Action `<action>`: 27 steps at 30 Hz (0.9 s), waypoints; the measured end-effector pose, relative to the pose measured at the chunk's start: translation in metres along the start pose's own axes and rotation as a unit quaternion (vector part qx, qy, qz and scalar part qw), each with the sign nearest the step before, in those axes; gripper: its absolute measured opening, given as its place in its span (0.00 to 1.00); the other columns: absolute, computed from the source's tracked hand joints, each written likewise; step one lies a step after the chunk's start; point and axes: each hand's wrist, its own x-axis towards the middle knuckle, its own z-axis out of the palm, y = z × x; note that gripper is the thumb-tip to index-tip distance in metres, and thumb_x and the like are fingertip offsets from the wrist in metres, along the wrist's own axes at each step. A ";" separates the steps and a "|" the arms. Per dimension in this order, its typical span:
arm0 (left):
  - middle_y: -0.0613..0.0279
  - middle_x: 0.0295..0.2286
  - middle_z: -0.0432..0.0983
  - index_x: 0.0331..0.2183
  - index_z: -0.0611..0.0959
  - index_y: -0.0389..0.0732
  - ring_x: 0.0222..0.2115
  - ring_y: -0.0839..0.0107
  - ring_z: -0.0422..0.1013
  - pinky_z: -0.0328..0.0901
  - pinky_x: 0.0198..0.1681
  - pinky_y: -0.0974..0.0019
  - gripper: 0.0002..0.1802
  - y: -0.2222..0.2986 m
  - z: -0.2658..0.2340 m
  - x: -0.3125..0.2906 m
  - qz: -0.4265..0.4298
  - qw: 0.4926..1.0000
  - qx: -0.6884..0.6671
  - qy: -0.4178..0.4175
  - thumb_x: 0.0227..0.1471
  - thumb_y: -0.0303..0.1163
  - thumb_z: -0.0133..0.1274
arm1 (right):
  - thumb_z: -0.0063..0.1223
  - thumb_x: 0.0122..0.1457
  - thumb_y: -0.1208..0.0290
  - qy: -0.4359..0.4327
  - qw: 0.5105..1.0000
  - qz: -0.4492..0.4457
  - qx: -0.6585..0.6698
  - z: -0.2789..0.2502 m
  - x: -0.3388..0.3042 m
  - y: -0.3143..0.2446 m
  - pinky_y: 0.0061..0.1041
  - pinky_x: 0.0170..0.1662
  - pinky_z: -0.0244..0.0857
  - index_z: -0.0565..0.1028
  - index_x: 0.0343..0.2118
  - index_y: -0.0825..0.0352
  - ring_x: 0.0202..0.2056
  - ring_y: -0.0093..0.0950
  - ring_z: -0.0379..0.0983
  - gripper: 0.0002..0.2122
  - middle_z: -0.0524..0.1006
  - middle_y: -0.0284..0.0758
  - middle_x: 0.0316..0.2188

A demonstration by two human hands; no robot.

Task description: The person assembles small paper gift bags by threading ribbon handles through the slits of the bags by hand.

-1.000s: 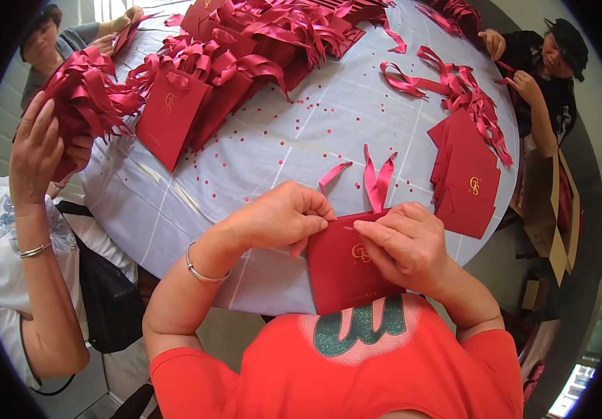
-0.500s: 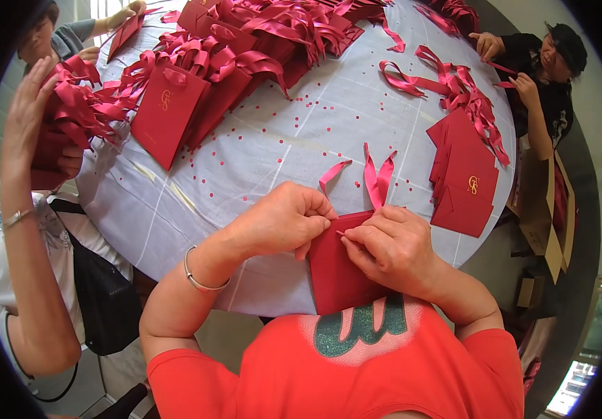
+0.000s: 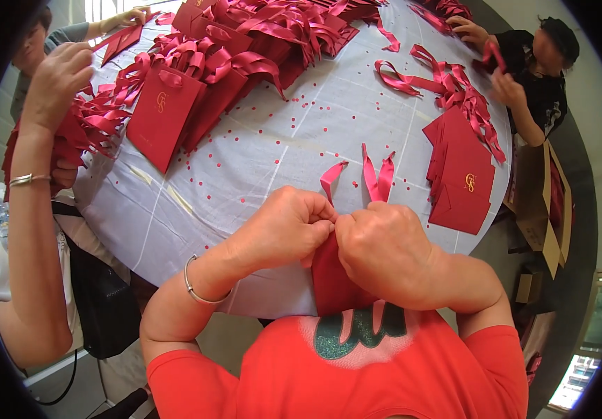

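Observation:
A dark red paper bag (image 3: 332,283) stands against my front at the table's near edge. My left hand (image 3: 290,227) is closed, its thumb and finger pinching at the bag's upper edge. Right beside it, my right hand (image 3: 388,244) is curled shut over the bag, pinching a narrow red ribbon whose end is mostly hidden by the fingers. The fingertips of both hands meet. Behind them, red satin ribbon tails (image 3: 378,178) stick up beyond the bag's top, with another loose tail (image 3: 331,179) to their left.
Many ribboned red bags (image 3: 164,115) heap at the far left. Flat bags (image 3: 461,178) stack at right, below loose ribbons (image 3: 461,87). Small red dots litter the white tablecloth (image 3: 245,195). Co-workers handle bags and ribbon at left and far right. An open carton (image 3: 542,202) stands off the right edge.
My right hand has turned over and moved left against my left fingertips, covering more of the bag and the ribbon end it pinched. The left neighbour's raised hand has shifted right.

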 end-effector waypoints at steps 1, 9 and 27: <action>0.63 0.20 0.77 0.32 0.81 0.32 0.16 0.79 0.71 0.62 0.18 0.74 0.06 0.001 0.000 -0.001 0.008 1.000 0.022 0.004 0.56 0.23 0.52 | 0.54 0.43 0.77 0.000 1.000 0.002 0.000 -0.003 0.004 0.001 0.33 0.23 0.68 0.72 0.18 0.67 0.20 0.35 0.73 0.03 0.73 0.40 0.16; 0.61 0.20 0.78 0.31 0.81 0.31 0.16 0.76 0.73 0.65 0.19 0.72 0.06 -0.005 -0.004 -0.002 -0.012 1.000 -0.011 0.004 0.54 0.21 0.50 | 0.57 0.43 0.75 -0.053 0.992 -0.036 0.110 0.005 0.017 0.013 0.36 0.27 0.70 0.75 0.21 0.68 0.23 0.38 0.75 0.04 0.77 0.40 0.20; 0.66 0.20 0.74 0.30 0.75 0.35 0.15 0.85 0.69 0.61 0.18 0.76 0.09 -0.016 0.016 -0.003 0.295 0.928 0.211 0.092 0.47 0.17 0.60 | 0.57 0.54 0.73 -0.294 0.806 0.093 0.505 0.004 0.043 0.085 0.19 0.31 0.64 0.78 0.38 0.67 0.28 0.17 0.71 0.09 0.78 0.28 0.26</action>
